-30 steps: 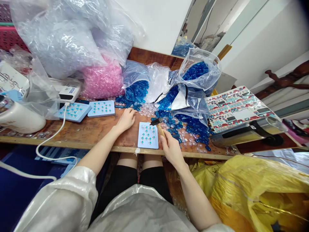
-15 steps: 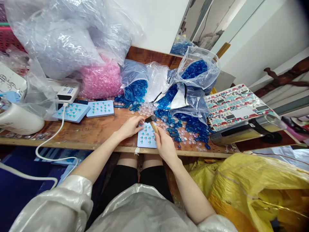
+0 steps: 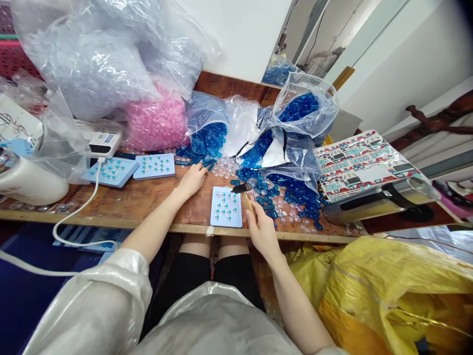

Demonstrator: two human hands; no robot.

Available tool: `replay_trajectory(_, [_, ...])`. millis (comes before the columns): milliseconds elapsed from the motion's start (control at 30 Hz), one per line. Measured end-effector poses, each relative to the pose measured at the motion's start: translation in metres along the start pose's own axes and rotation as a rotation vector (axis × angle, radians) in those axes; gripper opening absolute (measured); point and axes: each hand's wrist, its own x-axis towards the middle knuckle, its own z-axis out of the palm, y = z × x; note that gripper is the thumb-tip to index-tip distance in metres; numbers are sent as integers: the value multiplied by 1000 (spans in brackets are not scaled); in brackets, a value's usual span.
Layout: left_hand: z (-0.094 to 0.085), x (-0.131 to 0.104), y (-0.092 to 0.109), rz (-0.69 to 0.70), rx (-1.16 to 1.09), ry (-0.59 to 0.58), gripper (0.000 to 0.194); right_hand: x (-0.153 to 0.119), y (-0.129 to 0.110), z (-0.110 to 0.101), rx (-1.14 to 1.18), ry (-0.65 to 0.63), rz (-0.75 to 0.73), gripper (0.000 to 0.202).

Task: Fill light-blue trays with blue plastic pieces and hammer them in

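My right hand [image 3: 261,228] is wrapped round the wooden handle of a small hammer [image 3: 248,201]. The hammer's dark head is raised at the upper right edge of a light blue plate [image 3: 226,217], which lies flat at the table's front edge. Small teal and white pieces sit in rows on this plate. My left hand [image 3: 192,179] is away from the plate, palm down, its fingers reaching to the edge of a scatter of blue translucent plastic pieces [image 3: 192,157]. Its fingers look apart; anything beneath the fingertips is hidden. Small clear round pieces [image 3: 224,167] lie just to its right.
Two more light blue plates [image 3: 155,166] lie to the left, near a white cable [image 3: 96,182] and a white mug [image 3: 33,182]. Bags of blue pieces [image 3: 299,106] and a pink bag [image 3: 157,121] line the back. A clear tumbler [image 3: 380,197] lies at right.
My left hand has left the plate and moved up and left to the blue pieces. My right hand has shifted slightly right and down with the hammer, uncovering the plate's right side.
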Motion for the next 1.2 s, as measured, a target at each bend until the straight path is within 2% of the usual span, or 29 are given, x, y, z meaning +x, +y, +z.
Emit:
replay_trajectory(67, [-2,-1,9,-19,-74,6,14,-3,4,0,13,0,7,35])
replay_trajectory(200, [-9,-11,47,-15,-334,-59,14,-5,10,-1,48,19,20,35])
replay_trajectory(267, [-8,-15,61,24,-365,-124,14,-5,11,-2,56,25,31,35])
replay_trajectory(333, [-4,-17,67,75,-311,-157,14,-6,11,-2,49,24,39,35])
replay_trajectory(533, [2,-21,60,89,-235,-165,18,-9,13,-1,51,40,11,34])
replay_trajectory(667, [5,-26,59,83,-222,-120,20,-9,12,0,43,29,5,34])
replay_trajectory(767, [9,-29,58,77,-204,-94,21,-5,6,0,10,-11,-25,34])
replay_trajectory(900, [12,-28,56,74,-214,-97,20,7,-5,6,-93,36,-93,37])
replay_trajectory(1067, [10,-26,56,30,-239,-135,19,17,-7,7,-230,-84,-42,35])
replay_trajectory(1133, [9,-23,52,35,-272,-133,21,14,-4,2,-165,-36,-43,36])
replay_trajectory(1200, [10,-16,45,25,-271,-71,23,9,1,-4,-93,24,-19,37])
